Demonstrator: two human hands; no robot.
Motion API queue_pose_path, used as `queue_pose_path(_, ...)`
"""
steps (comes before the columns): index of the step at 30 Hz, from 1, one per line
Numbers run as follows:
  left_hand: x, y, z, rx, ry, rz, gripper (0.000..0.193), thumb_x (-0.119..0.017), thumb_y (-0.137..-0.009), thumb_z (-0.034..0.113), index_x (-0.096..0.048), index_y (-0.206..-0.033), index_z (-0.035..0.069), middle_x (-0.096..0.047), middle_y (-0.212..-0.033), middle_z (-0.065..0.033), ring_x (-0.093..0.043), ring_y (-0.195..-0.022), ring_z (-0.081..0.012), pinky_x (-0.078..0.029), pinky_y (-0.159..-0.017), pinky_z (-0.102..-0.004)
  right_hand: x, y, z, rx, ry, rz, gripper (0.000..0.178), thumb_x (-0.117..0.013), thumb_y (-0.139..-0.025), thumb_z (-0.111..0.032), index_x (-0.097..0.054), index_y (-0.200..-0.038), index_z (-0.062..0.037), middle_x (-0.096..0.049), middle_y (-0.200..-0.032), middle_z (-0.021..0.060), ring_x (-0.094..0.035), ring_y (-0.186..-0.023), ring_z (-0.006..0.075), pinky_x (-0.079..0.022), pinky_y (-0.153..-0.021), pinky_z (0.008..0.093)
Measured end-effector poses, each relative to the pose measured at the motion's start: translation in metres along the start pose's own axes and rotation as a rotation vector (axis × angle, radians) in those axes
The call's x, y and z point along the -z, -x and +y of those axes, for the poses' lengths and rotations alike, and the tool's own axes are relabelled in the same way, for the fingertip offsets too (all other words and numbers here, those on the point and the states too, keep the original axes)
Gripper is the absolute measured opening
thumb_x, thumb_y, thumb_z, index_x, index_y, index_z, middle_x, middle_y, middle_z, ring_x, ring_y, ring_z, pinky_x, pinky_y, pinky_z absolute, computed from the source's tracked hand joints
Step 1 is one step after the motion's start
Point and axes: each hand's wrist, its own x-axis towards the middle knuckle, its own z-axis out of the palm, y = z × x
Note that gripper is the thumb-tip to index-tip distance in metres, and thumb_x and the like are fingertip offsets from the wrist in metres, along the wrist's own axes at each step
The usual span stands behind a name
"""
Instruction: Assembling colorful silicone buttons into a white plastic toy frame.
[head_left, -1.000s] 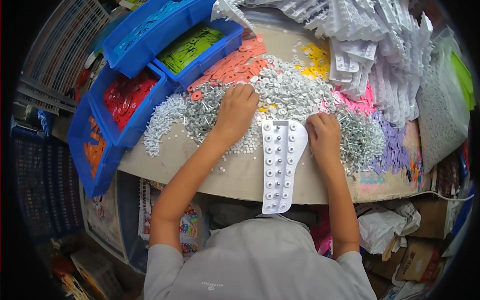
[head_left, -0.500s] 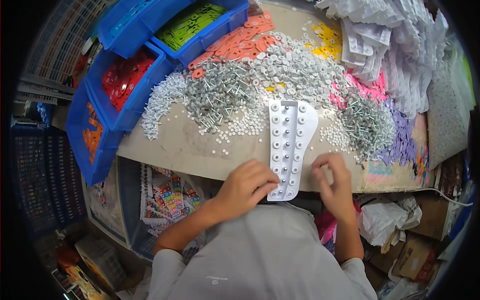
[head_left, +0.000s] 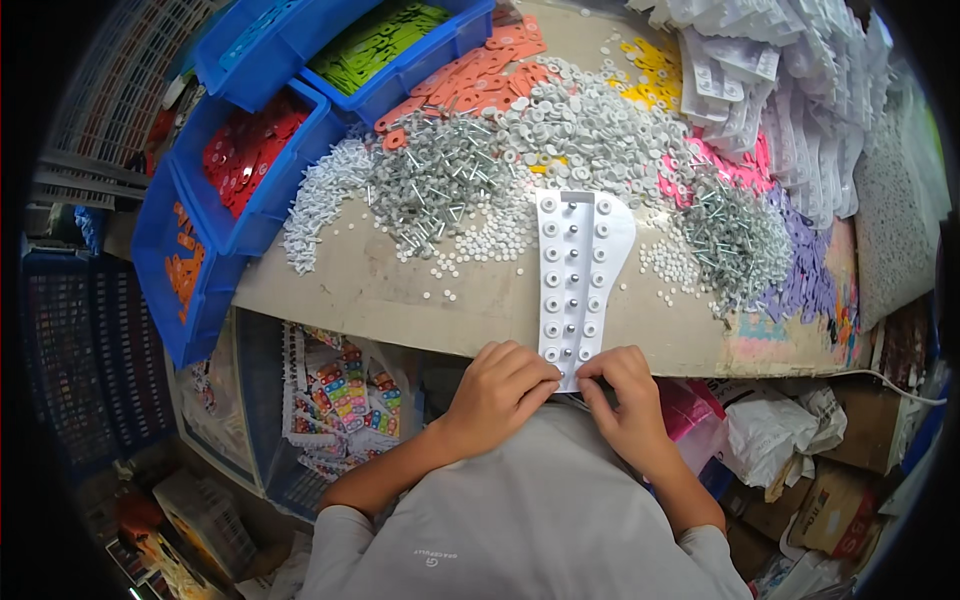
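Note:
A long white plastic piece (head_left: 612, 235), wide and rounded at its far end, lies across the table's front edge. White rings run down both its sides, and a row of metal pins stands in the channel between them. My left hand (head_left: 500, 388) is closed on its near left edge, thumb and fingertips together. At the near right corner, my right hand (head_left: 627, 392) presses thumb and forefinger together against the piece. Anything small between those right fingertips is hidden. Both hands cover part of the near end.
Heaps of metal pins (head_left: 430, 180), white rings (head_left: 590, 120) and small white caps (head_left: 490, 238) cover the table (head_left: 400, 310). Blue bins (head_left: 345, 135) with coloured pieces stand left. Stacked white plastic pieces (head_left: 800, 110) rise at the far right, beside purple pieces (head_left: 800, 260).
My right hand has come in from the right onto the near end of the white plastic piece. The piece has shifted slightly toward me, my left hand staying at its edge.

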Motion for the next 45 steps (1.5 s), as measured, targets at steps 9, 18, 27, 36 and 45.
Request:
queue_pose_path(9,-0.001,0.009,-0.006,-0.225,-0.264,0.074,0.023,-0.081,-0.073,0.012,-0.071,-0.093,0.007,-0.063,-0.088,-0.0027,-0.059,-0.082,-0.0233,-0.046,-0.072,-0.037,-0.019,0.014,0.022,0.242,0.208,0.172,0.021,-0.076,-0.074,0.001,-0.065,-0.093,-0.0031,-0.059,-0.092,0.0102,-0.057,-0.087,0.0322,-0.047,-0.072,0.0399)
queue_pose_path(18,-0.008,0.01,-0.024,-0.29,-0.232,0.171,0.021,-0.075,-0.081,0.011,-0.071,-0.101,0.004,-0.066,-0.095,-0.0052,-0.061,-0.087,-0.0239,-0.048,-0.074,-0.0377,-0.016,0.011,0.033,0.283,0.131,0.153,0.018,-0.074,-0.077,0.002,-0.065,-0.093,-0.0023,-0.059,-0.094,0.0107,-0.059,-0.088,0.03,-0.049,-0.075,0.0401)
queue_pose_path(27,-0.003,-0.007,-0.022,0.222,0.05,0.161,0.045,-0.063,-0.096,0.016,-0.053,-0.135,-0.005,-0.066,-0.086,-0.0117,-0.062,-0.082,-0.0311,-0.048,-0.077,-0.0421,-0.001,-0.015,0.025,-0.156,-0.083,0.214,0.021,-0.058,-0.097,-0.005,-0.062,-0.115,0.0046,-0.064,-0.103,0.0141,-0.065,-0.095,0.022,-0.05,-0.086,0.031)
queue_pose_path(36,-0.007,-0.031,-0.02,0.205,0.05,0.153,0.045,-0.06,-0.099,0.024,-0.056,-0.131,-0.007,-0.065,-0.086,-0.0154,-0.061,-0.084,-0.0343,-0.047,-0.077,-0.0431,-0.007,-0.028,0.035,-0.278,-0.421,0.187,0.024,-0.064,-0.091,-0.002,-0.062,-0.114,0.0065,-0.066,-0.106,0.012,-0.065,-0.099,0.0194,-0.05,-0.091,0.0312)
queue_pose_path(45,-0.018,-0.035,-0.035,0.176,0.117,0.18,0.047,-0.062,-0.097,0.022,-0.055,-0.138,-0.002,-0.062,-0.085,-0.0158,-0.061,-0.082,-0.0323,-0.048,-0.078,-0.0416,0.01,-0.048,0.013,0.062,0.362,0.294,0.02,-0.069,-0.084,-0.003,-0.064,-0.103,0.0016,-0.06,-0.093,0.0129,-0.056,-0.089,0.0288,-0.045,-0.081,0.0386)
